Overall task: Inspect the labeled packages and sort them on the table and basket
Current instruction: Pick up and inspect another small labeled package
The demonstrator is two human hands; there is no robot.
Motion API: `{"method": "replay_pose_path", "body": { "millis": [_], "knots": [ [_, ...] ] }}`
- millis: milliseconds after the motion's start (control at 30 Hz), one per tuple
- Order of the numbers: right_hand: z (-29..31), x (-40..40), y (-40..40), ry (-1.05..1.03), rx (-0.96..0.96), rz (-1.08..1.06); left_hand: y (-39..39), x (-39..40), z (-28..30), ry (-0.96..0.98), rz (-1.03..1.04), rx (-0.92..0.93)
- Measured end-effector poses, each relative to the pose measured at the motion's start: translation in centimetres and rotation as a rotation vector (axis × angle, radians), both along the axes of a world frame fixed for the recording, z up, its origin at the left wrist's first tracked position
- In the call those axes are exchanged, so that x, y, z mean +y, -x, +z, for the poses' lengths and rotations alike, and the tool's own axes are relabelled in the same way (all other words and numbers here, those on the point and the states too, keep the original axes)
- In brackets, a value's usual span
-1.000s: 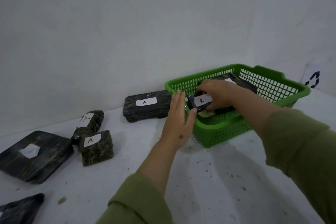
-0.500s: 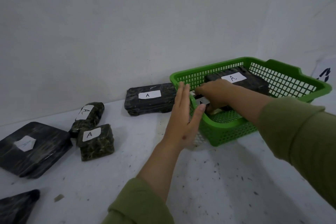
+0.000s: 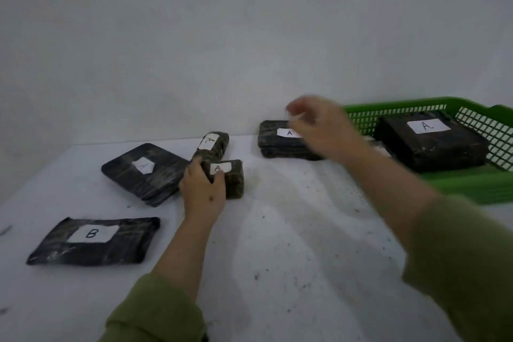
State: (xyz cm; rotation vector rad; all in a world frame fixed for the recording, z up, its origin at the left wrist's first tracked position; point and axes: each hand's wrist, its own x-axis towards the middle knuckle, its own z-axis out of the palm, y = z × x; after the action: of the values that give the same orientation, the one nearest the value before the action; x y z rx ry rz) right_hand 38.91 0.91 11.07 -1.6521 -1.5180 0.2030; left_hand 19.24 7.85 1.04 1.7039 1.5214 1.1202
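While left hand clamps fingers and thumb round small blocky black-wrapped package marked A on white table | lift straight, clear neighbouring roll-shaped A package | right hand blurred, loosely apart, holding nothing | carry toward green plastic mesh basket.

White paper labels, handwritten, on black wrapped packages. Flat pack front left: "B". Small block under the left hand: "A". Roll behind it: "A". Flat pack left of those: faint, probably "A". Pack by the wall: "A". Big pack in the basket: "A".
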Motion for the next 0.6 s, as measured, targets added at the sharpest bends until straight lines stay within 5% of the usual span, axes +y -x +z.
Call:
{"method": "replay_pose_path", "body": {
  "millis": [133, 233, 467, 600],
  "knots": [
    [-6.7, 1.3, 6.6, 0.435, 0.346, 0.136, 0.9, -2.3, -0.2, 0.075, -0.118, -0.109],
    [-9.2, 0.3, 9.3, 0.358, 0.669, 0.125, 1.8, -3.9, 0.1, 0.067, -0.2, -0.194],
    [-9.1, -4.1, 11.7, 0.164, 0.796, 0.173, 4.9, -7.3, 0.4, 0.039, -0.143, -0.513],
    [-8.2, -6.4, 13.0, 0.165, 0.973, 0.182, 6.3, -9.5, 0.7, 0.063, -0.196, -0.538]
  ]
}}
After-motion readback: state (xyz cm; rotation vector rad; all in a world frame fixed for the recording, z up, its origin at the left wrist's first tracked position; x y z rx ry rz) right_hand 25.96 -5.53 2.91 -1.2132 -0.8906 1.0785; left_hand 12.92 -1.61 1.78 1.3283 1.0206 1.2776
